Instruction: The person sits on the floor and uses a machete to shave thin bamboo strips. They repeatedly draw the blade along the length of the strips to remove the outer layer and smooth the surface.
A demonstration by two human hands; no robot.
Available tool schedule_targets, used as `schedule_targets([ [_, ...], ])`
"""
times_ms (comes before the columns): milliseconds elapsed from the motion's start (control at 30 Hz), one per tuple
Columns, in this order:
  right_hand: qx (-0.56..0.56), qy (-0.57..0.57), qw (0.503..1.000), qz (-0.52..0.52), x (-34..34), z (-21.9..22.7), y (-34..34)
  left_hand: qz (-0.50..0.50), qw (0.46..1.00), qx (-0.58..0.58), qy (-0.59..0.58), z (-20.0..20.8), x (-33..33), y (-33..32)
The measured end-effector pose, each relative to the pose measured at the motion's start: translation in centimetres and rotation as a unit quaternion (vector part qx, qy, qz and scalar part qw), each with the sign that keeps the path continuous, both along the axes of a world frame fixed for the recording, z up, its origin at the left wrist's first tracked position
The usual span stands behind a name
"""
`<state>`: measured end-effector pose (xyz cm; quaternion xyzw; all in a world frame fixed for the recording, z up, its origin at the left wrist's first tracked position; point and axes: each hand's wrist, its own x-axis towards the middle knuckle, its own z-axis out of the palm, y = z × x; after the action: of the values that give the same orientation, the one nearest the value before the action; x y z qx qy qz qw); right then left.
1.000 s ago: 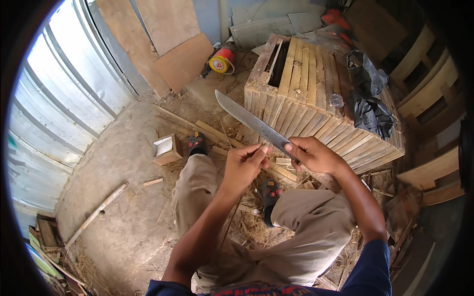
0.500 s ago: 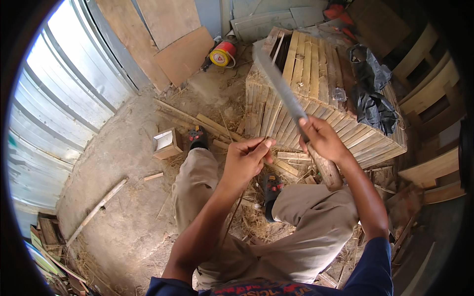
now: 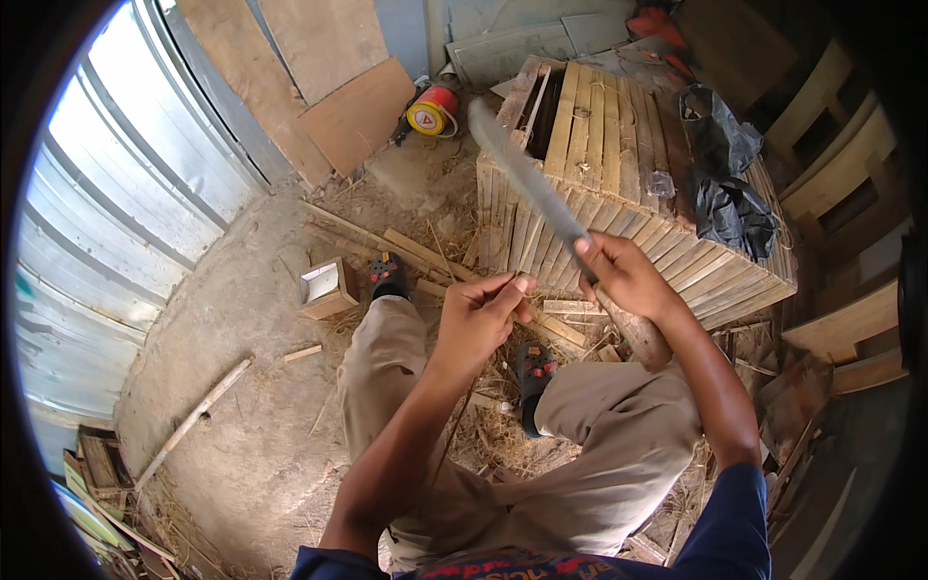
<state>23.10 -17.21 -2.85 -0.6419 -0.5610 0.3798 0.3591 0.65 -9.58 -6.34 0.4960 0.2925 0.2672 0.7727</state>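
Sitting on a dirt floor (image 3: 242,338), a person grips a long machete (image 3: 527,179) in the right hand (image 3: 623,280), blade raised toward a slatted bamboo crate (image 3: 619,164). The left hand (image 3: 478,319) is closed around a thin bamboo strip (image 3: 454,420) above the knees.

Long grey machete (image 3: 527,179) raised, tilted up-left.
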Motion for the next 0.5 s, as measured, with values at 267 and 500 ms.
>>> schedule_targets([
  [267, -0.019, -0.012, 0.998, 0.057, -0.3, -0.2, -0.1, 0.001, 1.0, 0.008, -0.015, -0.4, 0.2, -0.1],
  [500, -0.015, -0.048, 0.992, 0.113, -1.0, -0.1, -0.1, 0.0, 1.0, 0.014, -0.004, -0.4, 0.2, 0.0],
])
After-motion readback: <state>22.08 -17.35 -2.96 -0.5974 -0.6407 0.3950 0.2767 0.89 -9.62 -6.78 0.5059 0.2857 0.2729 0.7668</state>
